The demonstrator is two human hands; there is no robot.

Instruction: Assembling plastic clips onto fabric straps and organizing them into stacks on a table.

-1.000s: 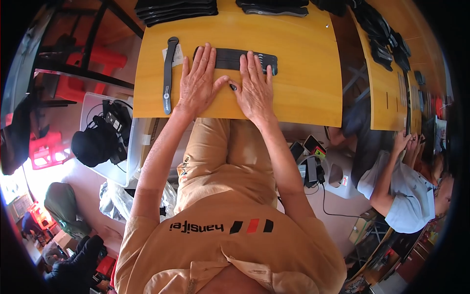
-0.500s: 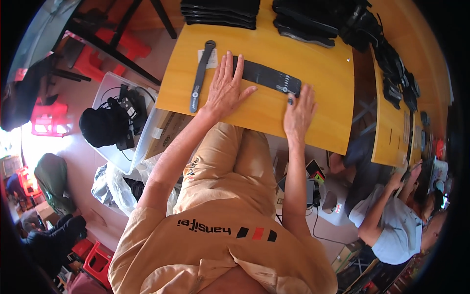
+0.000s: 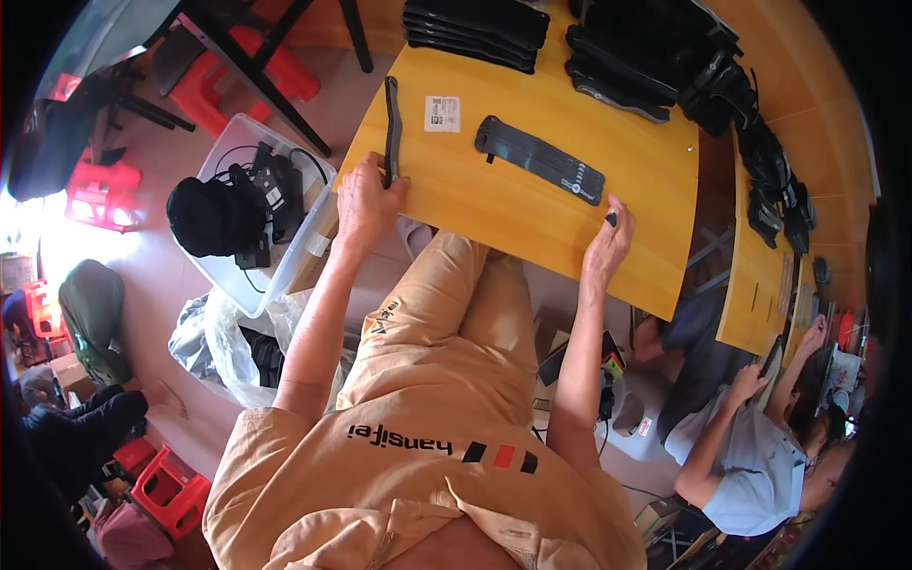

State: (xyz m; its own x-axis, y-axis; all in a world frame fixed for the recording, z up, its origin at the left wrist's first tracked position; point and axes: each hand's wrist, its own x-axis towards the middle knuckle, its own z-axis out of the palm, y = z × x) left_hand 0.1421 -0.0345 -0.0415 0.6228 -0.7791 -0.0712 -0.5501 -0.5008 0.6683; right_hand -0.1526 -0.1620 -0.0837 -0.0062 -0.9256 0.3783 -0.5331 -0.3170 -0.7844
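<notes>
My left hand point(image 3: 369, 201) is closed on the lower end of a narrow dark grey strap point(image 3: 391, 123), which stands on edge by the table's left side. A wider dark band point(image 3: 541, 160) with pale printing near its right end lies flat and slanted on the yellow table point(image 3: 456, 209). A small tab sticks out from the band's left end. Just below the band's right end is my right hand point(image 3: 608, 245), apart from it, with loosely curved fingers. A small black spot shows at its fingers; I cannot make out what it is.
A white printed label point(image 3: 443, 114) lies between strap and band. Stacked black straps point(image 3: 475, 33) and a pile of black pieces point(image 3: 622, 81) line the far side. A clear bin point(image 3: 252, 299) with cables stands at left. A co-worker point(image 3: 750, 456) sits at right.
My left hand has left the wide band and gripped the narrow strap, now tipped on edge and off the label. My right hand has drawn back from the band. The view has shifted.
</notes>
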